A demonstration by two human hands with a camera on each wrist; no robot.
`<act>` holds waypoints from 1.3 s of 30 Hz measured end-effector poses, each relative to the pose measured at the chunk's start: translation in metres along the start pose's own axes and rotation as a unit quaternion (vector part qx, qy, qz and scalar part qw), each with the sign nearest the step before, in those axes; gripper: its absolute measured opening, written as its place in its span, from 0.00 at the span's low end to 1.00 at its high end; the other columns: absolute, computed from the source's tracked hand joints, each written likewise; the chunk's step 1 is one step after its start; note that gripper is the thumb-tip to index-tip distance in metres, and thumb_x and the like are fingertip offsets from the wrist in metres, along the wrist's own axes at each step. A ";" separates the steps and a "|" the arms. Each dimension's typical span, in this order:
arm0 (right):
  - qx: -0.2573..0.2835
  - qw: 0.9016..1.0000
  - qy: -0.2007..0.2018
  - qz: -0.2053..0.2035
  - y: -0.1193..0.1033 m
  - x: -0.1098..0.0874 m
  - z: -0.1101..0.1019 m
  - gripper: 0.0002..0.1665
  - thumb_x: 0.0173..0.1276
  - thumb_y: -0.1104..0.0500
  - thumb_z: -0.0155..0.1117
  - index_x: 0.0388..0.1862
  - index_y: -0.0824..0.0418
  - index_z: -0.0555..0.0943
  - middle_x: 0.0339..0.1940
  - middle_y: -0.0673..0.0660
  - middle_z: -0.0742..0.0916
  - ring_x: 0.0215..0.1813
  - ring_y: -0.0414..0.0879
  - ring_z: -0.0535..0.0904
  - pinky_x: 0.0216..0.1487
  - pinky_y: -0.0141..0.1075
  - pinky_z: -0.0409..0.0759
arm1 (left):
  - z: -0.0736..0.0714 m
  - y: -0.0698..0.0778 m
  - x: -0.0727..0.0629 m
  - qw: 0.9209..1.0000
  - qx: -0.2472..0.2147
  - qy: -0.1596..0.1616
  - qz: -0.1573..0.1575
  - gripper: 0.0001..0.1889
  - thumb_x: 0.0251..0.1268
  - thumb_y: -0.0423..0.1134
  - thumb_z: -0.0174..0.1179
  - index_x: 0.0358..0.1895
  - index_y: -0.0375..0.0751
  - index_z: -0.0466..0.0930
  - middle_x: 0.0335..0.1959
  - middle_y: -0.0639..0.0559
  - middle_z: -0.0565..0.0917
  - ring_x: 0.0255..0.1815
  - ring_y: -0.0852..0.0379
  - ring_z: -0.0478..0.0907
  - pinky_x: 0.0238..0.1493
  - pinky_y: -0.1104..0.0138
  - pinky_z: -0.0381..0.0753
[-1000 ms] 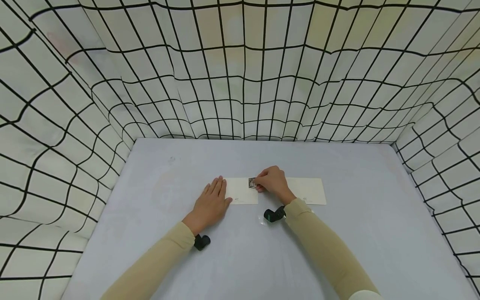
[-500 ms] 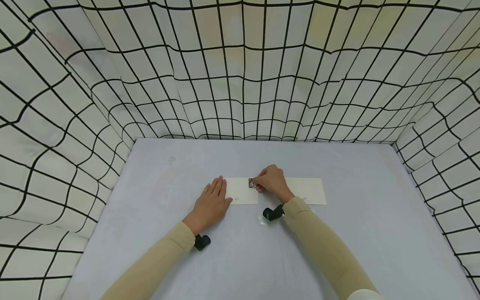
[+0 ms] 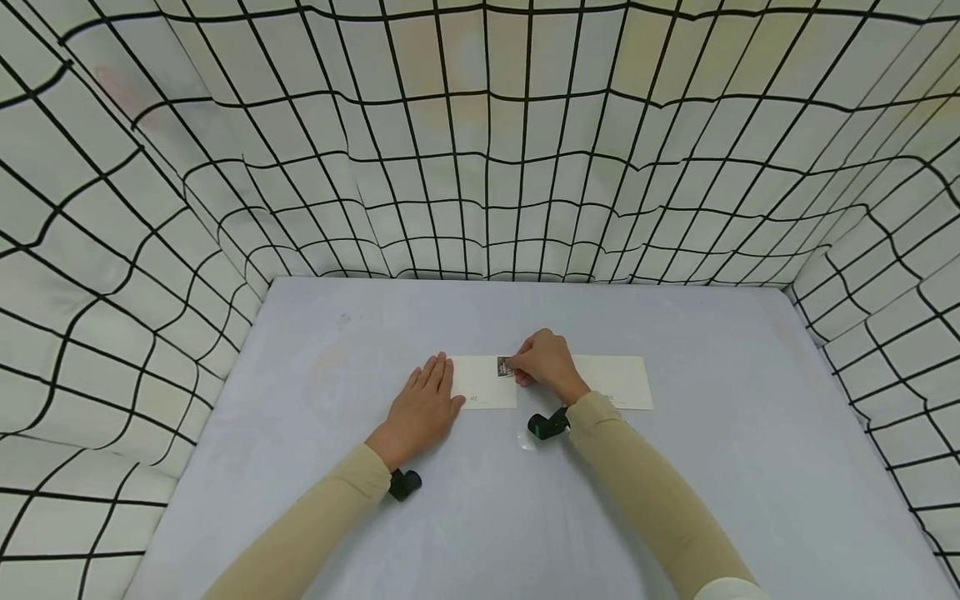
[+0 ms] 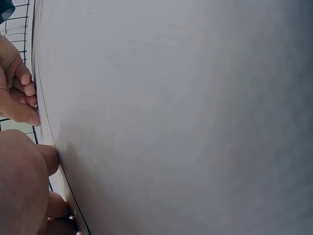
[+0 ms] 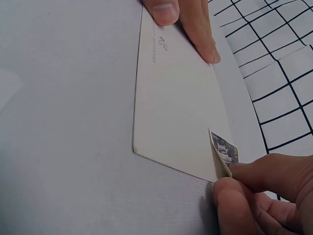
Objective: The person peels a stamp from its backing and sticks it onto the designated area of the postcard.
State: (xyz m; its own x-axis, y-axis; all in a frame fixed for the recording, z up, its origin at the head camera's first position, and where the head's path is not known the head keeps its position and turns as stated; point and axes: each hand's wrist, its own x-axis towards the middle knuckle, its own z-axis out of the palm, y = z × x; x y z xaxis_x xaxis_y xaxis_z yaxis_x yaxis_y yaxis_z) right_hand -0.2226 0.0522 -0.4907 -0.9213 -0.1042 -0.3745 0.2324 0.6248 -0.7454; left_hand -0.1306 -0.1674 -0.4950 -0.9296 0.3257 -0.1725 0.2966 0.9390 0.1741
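Observation:
A flat cream rectangle like an envelope (image 3: 480,387) lies on the table, with a small printed mark near its lower edge. My left hand (image 3: 426,400) rests flat, its thumb and fingertips over the left end of the paper. At the opposite upper corner sits a small dark-pictured postage stamp (image 5: 225,148). My right hand (image 3: 546,365) pinches the stamp's outer edge between thumb and forefinger. One side of the stamp stands up from the paper in the right wrist view, its pale back showing. In the left wrist view the paper appears only as a thin edge beside the fingers.
A second cream rectangle (image 3: 618,382) lies to the right, partly behind the right hand and wrist. A small clear plastic piece (image 3: 527,440) is near the right wrist camera (image 3: 547,425). Black netting (image 3: 487,158) over white walls borders the table (image 3: 480,517).

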 end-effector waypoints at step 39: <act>-0.381 0.864 -0.075 -0.322 0.018 -0.025 0.003 0.35 0.77 0.40 0.62 0.73 0.61 0.76 0.77 0.59 0.77 0.79 0.54 0.73 0.82 0.50 0.67 | 0.000 0.000 -0.001 1.000 0.011 0.002 0.000 0.36 0.85 0.49 0.46 0.79 0.22 0.52 0.83 0.29 0.55 0.86 0.35 0.52 0.83 0.44 0.58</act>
State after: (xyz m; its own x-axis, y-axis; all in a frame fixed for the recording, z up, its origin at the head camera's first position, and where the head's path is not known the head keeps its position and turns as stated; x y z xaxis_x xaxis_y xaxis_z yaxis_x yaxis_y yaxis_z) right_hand -0.1943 0.0638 -0.4961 -0.7191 -0.6832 -0.1266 -0.6383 0.7215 -0.2684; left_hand -0.1299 -0.1672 -0.4948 -0.9304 0.3254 -0.1688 0.3012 0.9411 0.1536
